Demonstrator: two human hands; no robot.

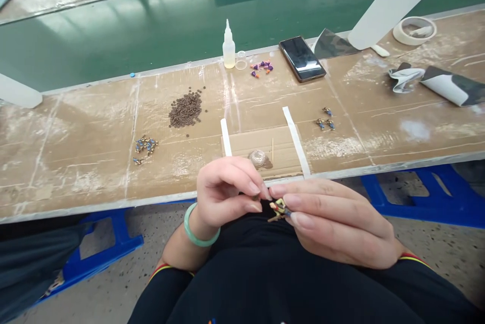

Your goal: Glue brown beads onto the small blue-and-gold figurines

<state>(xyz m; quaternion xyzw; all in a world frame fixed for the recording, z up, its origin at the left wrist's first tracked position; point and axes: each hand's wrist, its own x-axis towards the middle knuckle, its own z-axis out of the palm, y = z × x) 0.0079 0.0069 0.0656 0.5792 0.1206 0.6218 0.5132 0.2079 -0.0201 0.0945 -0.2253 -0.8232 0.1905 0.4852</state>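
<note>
My right hand [333, 225] pinches a tiny gold and blue figure piece [279, 208] between thumb and fingertips, held over my lap just below the bench edge. My left hand [227, 190], with a green bangle on the wrist, is curled with its fingertips pinched together right beside that piece; whatever it holds is too small to make out. Both hands nearly touch at the piece.
On the brown bench [76, 137] lie a heap of dark beads [185, 109], small blue-gold pieces at left [144, 146] and right [325, 119], purple bits [262, 67], a glue bottle [228, 47], a phone [302, 58], a tape roll [414, 30] and a small blob with a stick [258, 157].
</note>
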